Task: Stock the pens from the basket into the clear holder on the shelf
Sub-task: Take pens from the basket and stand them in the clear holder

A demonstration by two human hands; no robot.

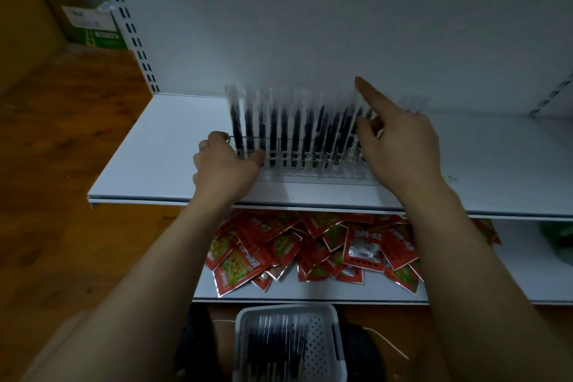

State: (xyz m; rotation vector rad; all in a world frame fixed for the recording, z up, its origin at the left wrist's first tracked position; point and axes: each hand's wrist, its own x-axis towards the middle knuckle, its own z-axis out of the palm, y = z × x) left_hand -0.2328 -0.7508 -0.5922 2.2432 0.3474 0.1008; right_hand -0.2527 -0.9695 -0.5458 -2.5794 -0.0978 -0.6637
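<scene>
A clear holder point(310, 175) stands on the white shelf point(161, 158), filled with several upright dark pens point(283, 136) in clear sleeves. My left hand point(224, 164) grips the holder's left end, fingers curled round its corner. My right hand point(400, 143) is at the holder's right end, index finger stretched up along the pens there and thumb touching them. Low in the view, a white perforated basket point(322, 329) holds several more dark pens point(273, 344).
Red snack packets point(310, 245) lie heaped on the lower shelf under the pen shelf. A slotted upright point(130, 25) bounds the shelf at the left, with cardboard boxes point(90, 25) on the wooden floor beyond it. The shelf's back panel is plain white.
</scene>
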